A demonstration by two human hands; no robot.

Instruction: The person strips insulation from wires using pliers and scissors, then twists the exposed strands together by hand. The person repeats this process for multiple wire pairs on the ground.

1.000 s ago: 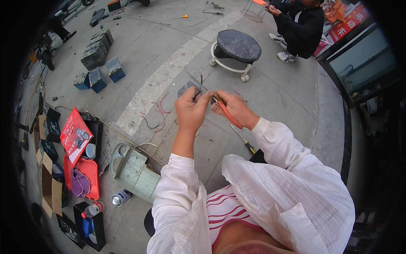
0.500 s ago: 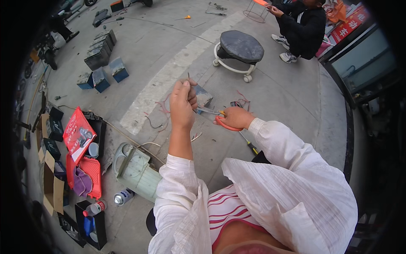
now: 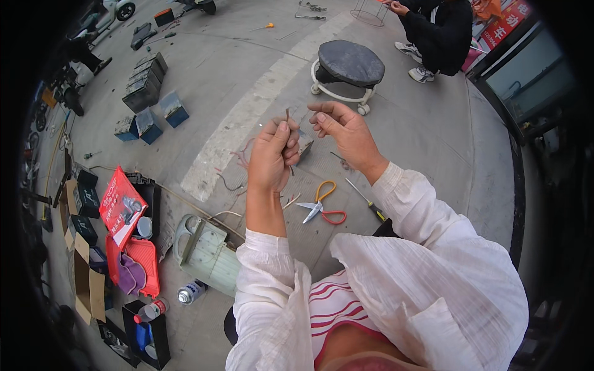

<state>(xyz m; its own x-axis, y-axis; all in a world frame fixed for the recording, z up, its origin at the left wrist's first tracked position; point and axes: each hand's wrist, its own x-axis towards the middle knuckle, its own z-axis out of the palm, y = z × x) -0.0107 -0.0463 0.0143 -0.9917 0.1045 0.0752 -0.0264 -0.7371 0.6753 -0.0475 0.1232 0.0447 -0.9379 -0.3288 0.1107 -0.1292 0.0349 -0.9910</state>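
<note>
In my left hand point(image 3: 275, 145), closed in a pinch, is a thin dark wire point(image 3: 288, 113). Its short end sticks up above the thumb, and a bit shows below the fist. My right hand point(image 3: 346, 133) is close by on the right, fingers bent and thumb apart from the index finger, with nothing visible in it. Scissors point(image 3: 318, 204) with one yellow and one red handle lie on the ground below the hands, blades spread. Beside them is a screwdriver point(image 3: 374, 210). Behind my hands, a blue-grey battery block point(image 3: 305, 145) is partly hidden, with loose red wires point(image 3: 240, 157) beside it.
A black-topped rolling stool point(image 3: 351, 65) stands ahead; beyond it a person point(image 3: 439, 34) crouches. Several batteries point(image 3: 145, 80) stand at far left. Nearer left are an open red case point(image 3: 139, 263), a cardboard box point(image 3: 88, 284), a spray can point(image 3: 192, 292) and a pale plastic housing point(image 3: 207, 253).
The scissors have left my right hand and now lie on the ground. That hand has risen beside my left hand, which still holds the wire.
</note>
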